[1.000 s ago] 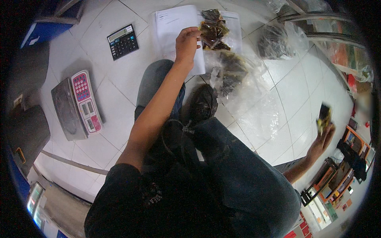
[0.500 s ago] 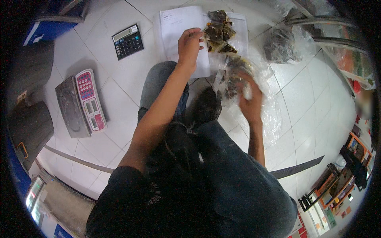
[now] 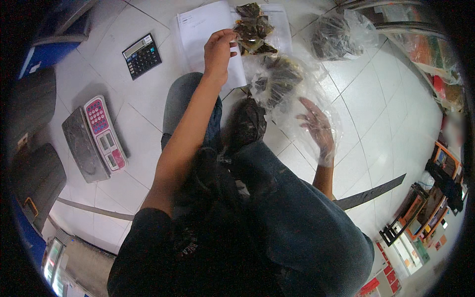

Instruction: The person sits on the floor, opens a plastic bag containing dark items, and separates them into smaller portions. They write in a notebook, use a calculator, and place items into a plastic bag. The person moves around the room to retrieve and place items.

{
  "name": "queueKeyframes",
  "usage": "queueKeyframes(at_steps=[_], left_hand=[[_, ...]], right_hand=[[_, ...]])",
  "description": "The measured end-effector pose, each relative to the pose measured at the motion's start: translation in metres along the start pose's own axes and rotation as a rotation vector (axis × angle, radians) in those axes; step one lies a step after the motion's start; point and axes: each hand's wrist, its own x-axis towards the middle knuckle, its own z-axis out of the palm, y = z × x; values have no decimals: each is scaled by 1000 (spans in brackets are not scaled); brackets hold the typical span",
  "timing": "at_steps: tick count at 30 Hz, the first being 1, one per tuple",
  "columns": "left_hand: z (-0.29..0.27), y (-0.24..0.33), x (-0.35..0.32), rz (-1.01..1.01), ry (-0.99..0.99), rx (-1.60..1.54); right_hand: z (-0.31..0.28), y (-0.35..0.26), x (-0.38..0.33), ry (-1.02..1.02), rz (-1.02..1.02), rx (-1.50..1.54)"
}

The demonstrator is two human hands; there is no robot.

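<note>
My left hand (image 3: 217,53) is over the open papers (image 3: 202,24), its fingers curled at their right edge against several small clear packets (image 3: 254,30) of dark, brownish pieces. Whether it pinches a packet or the paper is hidden. Below the packets lies a large clear plastic bag (image 3: 309,81) with a bunch of dark items (image 3: 278,81) in its left part. My right hand (image 3: 319,126) is at the bag's loose right side, seen through the thin film. Its fingers are spread, with nothing gripped between them.
A black calculator (image 3: 142,56) lies left of the papers. Farther left is a scale (image 3: 105,133) with a pink and white keypad. Another clear bag of dark contents (image 3: 339,37) sits near a metal rack (image 3: 408,28). My shoe (image 3: 247,121) is just below the large bag.
My right hand has drawn back from the dark items and its fingers have spread in the bag's loose part. My left hand stays by the packets. The whole view has shifted slightly.
</note>
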Motion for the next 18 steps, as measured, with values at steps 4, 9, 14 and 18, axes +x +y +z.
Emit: queueKeyframes(at_steps=[4,9,14,18], left_hand=[[6,2,0,-4,-13,-13],[11,-9,8,-18,-54,30],[-1,-5,4,-1,7,46],[18,-10,6,-35,-66,30]], right_hand=[[36,-1,79,-75,-324,-526],[45,67,119,92,-594,-1320],[67,8,43,209,-493,-814],[-38,114,-80,423,-173,-688]])
